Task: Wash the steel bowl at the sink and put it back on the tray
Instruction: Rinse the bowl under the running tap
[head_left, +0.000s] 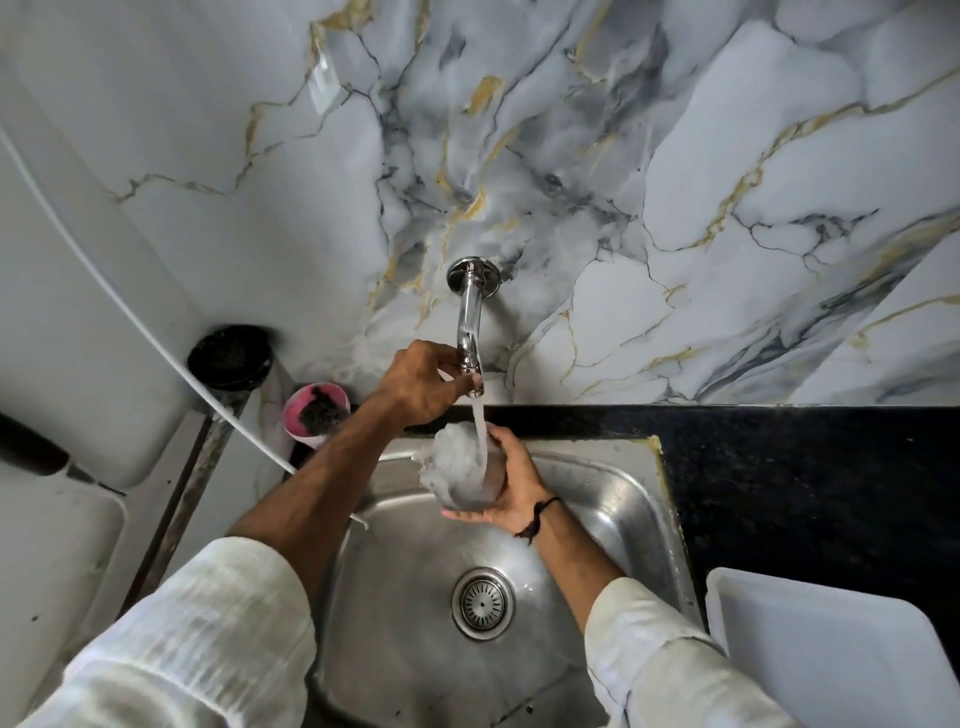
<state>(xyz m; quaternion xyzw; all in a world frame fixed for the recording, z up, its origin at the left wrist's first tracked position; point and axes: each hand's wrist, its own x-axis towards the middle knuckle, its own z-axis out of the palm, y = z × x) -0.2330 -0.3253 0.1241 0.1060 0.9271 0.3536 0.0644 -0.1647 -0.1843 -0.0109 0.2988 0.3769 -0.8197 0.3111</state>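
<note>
Steel bowl (457, 470) gripped by right hand (511, 480) under stream; left hand (421, 384) closed on tap (470, 332). Risk: wet bowl slipped into sink (613, 499).

Steel bowl (457, 473) is held by right hand (511, 486) under running water, above sink (618, 499) back edge. Tap (470, 332) is gripped by left hand (421, 384). White tray (831, 654) sits at sink's right edge.
</note>
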